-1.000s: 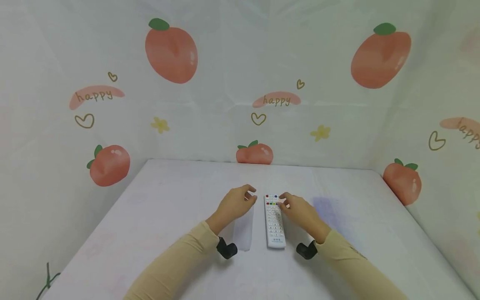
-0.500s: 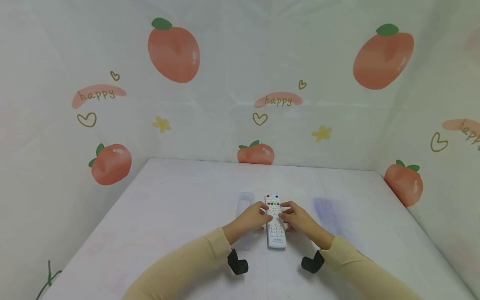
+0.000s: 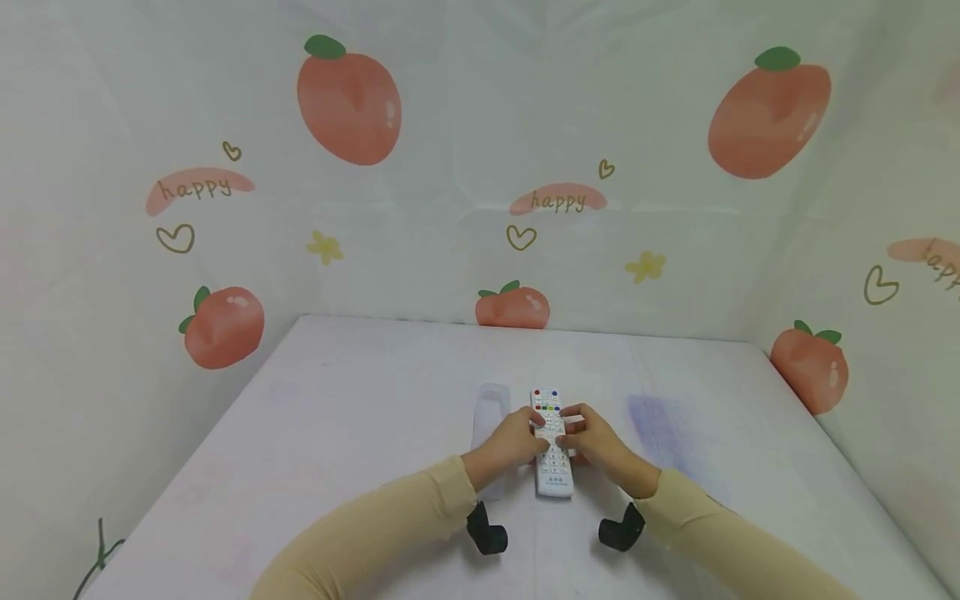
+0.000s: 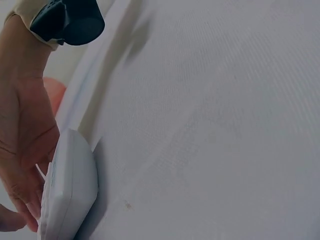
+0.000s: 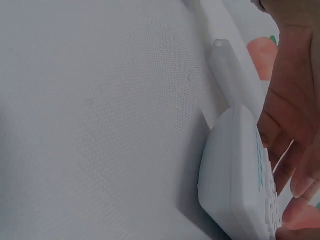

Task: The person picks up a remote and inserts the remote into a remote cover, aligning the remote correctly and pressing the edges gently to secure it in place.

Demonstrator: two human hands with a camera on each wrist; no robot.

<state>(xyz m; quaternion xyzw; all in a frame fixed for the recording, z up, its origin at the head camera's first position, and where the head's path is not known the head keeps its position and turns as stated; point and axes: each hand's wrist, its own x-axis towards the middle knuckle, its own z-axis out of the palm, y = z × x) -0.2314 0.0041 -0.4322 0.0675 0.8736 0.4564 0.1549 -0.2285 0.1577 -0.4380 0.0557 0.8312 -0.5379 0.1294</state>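
Hands (image 3: 555,437) together, 2 sets of curled fingers pinching the white remote (image 3: 551,446) on the table (image 3: 337,433)

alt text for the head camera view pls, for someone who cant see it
Two hands in beige sleeves meet over a white remote control lying on a white table, the left hand and right hand both touching its keypad. A pale translucent cover lies just left of the remote, and peach-printed sheets wall the table in.

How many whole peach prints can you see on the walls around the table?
5: two big ones up high, left and right; three small ones low, left, centre, right. More may lie outside the frame.
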